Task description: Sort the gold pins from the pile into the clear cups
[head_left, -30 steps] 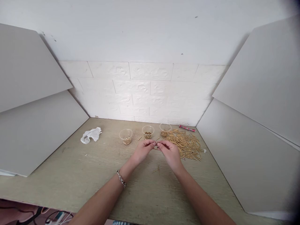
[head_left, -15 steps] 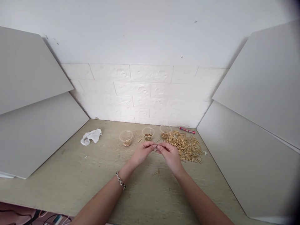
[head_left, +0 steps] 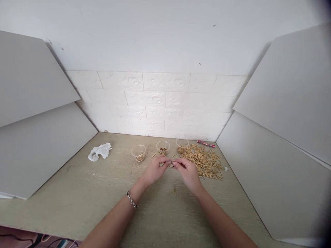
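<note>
Fingertips of my left hand [head_left: 157, 168] and my right hand [head_left: 188, 171] meet in front of the clear cups, each hand pinched on something small and brassy, too small to make out. Just right of my right hand lies a wide pile of thin gold-coloured pins [head_left: 207, 162]. Behind the hands stand a middle cup [head_left: 163, 147] with small dark-gold pieces and a right cup [head_left: 181, 146] with copper-toned pieces. The left cup [head_left: 139, 153] holds pale gold pieces. A few loose pins [head_left: 172, 191] rest on the table nearer to me, between my forearms.
Crumpled white tissue [head_left: 100, 152] lies at the left of the greenish table [head_left: 77, 193]. A red tube-shaped packet [head_left: 206, 143] is at the back right. Grey panels [head_left: 49, 148] flank both sides, with a white brick-patterned wall behind. Cables show below the front left edge.
My fingertips have shifted slightly, and a bit of the brassy piece now shows between them. The whole view has moved a little; the cups, pile and tissue stay in place.
</note>
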{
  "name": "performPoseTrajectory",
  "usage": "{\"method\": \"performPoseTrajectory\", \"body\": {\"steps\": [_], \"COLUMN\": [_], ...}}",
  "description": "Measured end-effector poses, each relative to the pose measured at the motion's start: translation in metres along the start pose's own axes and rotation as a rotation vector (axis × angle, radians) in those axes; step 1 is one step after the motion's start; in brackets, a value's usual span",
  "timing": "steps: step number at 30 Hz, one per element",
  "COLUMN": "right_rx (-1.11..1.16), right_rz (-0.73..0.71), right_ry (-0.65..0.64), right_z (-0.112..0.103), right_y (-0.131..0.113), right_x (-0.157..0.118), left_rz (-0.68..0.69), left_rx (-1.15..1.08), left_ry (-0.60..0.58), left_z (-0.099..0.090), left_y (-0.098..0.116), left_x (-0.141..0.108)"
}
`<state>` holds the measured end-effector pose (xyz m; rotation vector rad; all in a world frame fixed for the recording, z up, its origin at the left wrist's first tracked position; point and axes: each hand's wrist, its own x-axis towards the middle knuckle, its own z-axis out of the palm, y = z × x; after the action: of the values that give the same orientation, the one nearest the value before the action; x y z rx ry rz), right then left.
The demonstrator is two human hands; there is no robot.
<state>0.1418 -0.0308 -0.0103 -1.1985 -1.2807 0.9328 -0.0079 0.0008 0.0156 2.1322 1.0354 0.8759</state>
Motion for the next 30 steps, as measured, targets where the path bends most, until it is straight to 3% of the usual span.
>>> {"method": "performPoseTrajectory", "body": {"steps": [14,21,30], "right_rx": [-0.34,-0.374,-0.398], "right_rz": [-0.192,-0.205,-0.215], "right_ry": [0.038,-0.073,0.013], "right_z": [-0.001,-0.009,-0.001], "right_y": [-0.001,-0.005,0.002], "right_x": [-0.001,0.002,0.001], "left_rz": [0.131,0.182,0.048], "left_rx": [0.208,0.245,0.205], "left_ry": [0.069,0.022,0.05], "left_z": [0.008,0.007,0.01], "left_y": [-0.005,-0.005,-0.002], "left_x": [-0.003,-0.003,-0.003]}}
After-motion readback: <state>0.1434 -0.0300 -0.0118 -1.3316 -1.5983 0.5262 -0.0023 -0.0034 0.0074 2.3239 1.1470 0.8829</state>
